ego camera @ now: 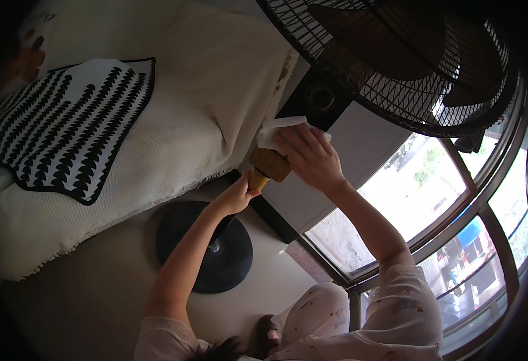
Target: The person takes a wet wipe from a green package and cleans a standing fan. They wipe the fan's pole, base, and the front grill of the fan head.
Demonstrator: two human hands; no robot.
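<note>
A black pedestal fan stands before me, its round base [178,252] on the floor and its caged head [381,58] at the upper right. My left hand [234,195] is wrapped around the yellowish collar [258,179] of the fan's stand, just below a brown box-shaped housing [269,164]. Over the upper end of that housing, my right hand [311,155] presses a white tissue or thin cloth [278,131], fingers spread across it. The palm side of the right hand and the surface beneath the cloth are hidden.
At left, a couch or bed under a cream fringed cover [173,135] bears a black-and-white patterned cloth [74,131]. Framed window panes [417,185] run along the right. A low white panel with dark edging [309,194] stands behind the fan's stand. My bent knee [318,307] is below.
</note>
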